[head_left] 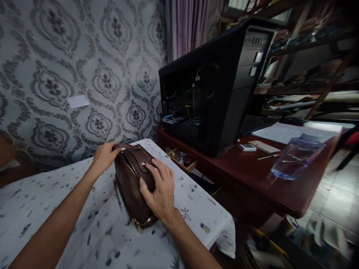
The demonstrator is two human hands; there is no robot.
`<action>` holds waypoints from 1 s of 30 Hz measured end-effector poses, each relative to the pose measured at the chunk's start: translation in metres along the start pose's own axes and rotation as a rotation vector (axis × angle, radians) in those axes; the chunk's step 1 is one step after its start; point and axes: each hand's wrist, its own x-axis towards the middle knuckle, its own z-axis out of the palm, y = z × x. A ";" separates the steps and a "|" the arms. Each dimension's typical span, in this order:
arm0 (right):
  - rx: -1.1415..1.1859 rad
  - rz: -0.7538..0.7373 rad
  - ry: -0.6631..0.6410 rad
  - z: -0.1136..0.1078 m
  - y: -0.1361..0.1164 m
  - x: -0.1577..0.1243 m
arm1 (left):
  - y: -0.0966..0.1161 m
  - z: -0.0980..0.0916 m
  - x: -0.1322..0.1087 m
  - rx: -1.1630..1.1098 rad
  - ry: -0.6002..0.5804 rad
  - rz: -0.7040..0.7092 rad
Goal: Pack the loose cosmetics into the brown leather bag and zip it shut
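Note:
A dark brown leather handbag (133, 190) rests on a white printed cloth, with gold zippers and a gold stud on its flap. My left hand (104, 157) grips its far upper end near the handle, the thumb on top and the other fingertips partly hidden. My right hand (160, 186) lies against the bag's right side, fingers apart, the index fingertip near the stud and the thumb on the leather. At the bag's near end hang gold zipper pulls (137, 224).
A printed cloth (193, 201) covers the surface under the bag. Beyond its right edge, a red-brown desk (252, 175) carries a black computer case (232, 101) and a clear water bottle (298, 157). Below the case, a small drawer (182, 161) stands partly pulled out. Patterned wallpaper lies behind.

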 end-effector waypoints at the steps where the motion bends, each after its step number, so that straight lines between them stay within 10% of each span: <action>1: 0.001 -0.005 0.002 0.000 0.000 0.000 | 0.001 0.000 0.000 -0.004 -0.001 -0.009; 20: 0.027 -0.019 0.008 -0.001 -0.002 0.002 | 0.034 -0.005 -0.007 -0.006 -0.054 0.119; 30: 0.065 -0.008 0.025 -0.004 -0.003 0.003 | 0.066 0.023 0.018 -0.090 -0.159 0.111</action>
